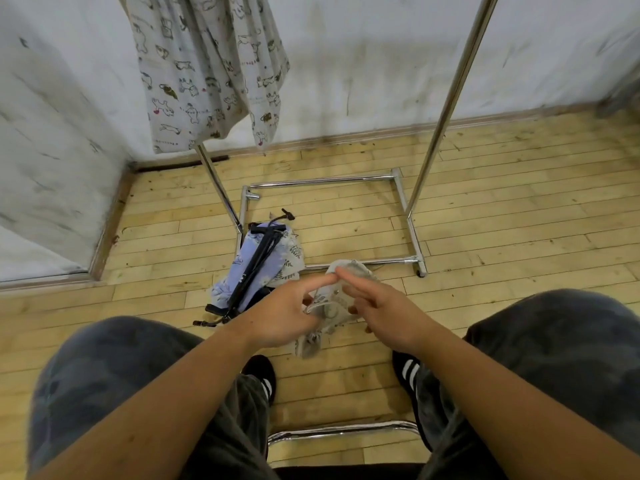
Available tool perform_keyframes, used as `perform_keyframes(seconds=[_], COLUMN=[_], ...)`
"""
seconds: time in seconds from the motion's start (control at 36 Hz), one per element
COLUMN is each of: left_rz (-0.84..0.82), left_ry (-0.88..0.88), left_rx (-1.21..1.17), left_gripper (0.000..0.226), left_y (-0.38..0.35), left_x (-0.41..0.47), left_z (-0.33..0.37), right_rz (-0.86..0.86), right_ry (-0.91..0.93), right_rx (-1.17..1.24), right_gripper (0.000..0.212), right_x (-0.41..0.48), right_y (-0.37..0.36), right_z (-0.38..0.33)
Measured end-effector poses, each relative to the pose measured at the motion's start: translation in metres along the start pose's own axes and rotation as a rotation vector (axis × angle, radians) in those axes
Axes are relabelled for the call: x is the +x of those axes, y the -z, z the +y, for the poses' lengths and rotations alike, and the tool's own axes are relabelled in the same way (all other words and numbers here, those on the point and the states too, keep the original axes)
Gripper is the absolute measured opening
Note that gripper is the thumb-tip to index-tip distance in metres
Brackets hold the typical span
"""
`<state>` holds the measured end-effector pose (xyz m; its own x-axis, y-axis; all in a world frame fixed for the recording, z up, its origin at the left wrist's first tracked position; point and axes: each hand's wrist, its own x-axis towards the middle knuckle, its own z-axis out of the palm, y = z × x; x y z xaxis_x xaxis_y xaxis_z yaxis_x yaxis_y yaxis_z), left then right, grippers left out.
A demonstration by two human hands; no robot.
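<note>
I have the small pale garment point(331, 301) up between my knees, above the wooden floor point(485, 209) and in front of the near rail of the clothes rack point(412, 233). It is a crumpled, greyish-white piece with a faint darker pattern. A round pale button or snap sits near its middle, and a loose end hangs down below my hands.

My left hand point(287, 315) grips its left side: the lower fingers are curled into the cloth and the forefinger is stretched out along the top edge. My right hand point(379, 308) holds the other side. Its first two fingers lie straight over the cloth, reaching up until they nearly meet my left forefinger, and the thumb tip presses in from below.

The garment's pattern is too blurred to show any label or lettering. Just to the left, on the floor, lies a blue floral garment point(239, 271) on a black hanger point(258, 256). A white cloth point(207, 71) printed with little animals hangs from the rack above — the small marks among them are too fine to read. My dark shoes carry white stripes point(410, 370).
</note>
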<state>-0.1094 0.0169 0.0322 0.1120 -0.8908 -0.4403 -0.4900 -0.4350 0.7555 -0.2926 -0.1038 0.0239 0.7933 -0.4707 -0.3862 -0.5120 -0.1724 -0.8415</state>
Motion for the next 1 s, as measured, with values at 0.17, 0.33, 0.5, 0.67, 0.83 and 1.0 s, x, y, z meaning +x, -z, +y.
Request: perform_keyframes(seconds=[0.17, 0.33, 0.5, 0.67, 0.83, 1.0], left_rz=[-0.003, 0.003, 0.076, 0.201, 0.228, 0.229], left_ry=[0.01, -0.003, 0.107, 0.415, 0.61, 0.654], left_rx=[-0.04, -0.069, -0.045, -0.154, -0.076, -0.031], left_gripper=[0.073, 0.075, 0.063, 0.059, 0.058, 0.043], left_y=[0.001, 0.005, 0.017, 0.04, 0.053, 0.058], left_x=[0.003, 0.007, 0.021, 0.053, 0.087, 0.123], left_z=[-0.004, -0.006, -0.034, -0.099, -0.19, -0.271], right_rz=[0.352, 0.324, 0.291, 0.278, 0.255, 0.156], right_ry=[-0.081, -0.387, -0.38, -0.379, -0.402, -0.434], right_rx=[-0.142, -0.315, -0.06, -0.071, -0.097, -0.127], right_gripper=[0.046, 0.057, 0.01, 0.008, 0.019, 0.023], right_x=[0.01, 0.023, 0.045, 0.066, 0.082, 0.088], right_y=[0.008, 0.014, 0.0, -0.018, -0.028, -0.024], right_z=[0.012, 0.025, 0.018, 0.005, -0.001, -0.015])
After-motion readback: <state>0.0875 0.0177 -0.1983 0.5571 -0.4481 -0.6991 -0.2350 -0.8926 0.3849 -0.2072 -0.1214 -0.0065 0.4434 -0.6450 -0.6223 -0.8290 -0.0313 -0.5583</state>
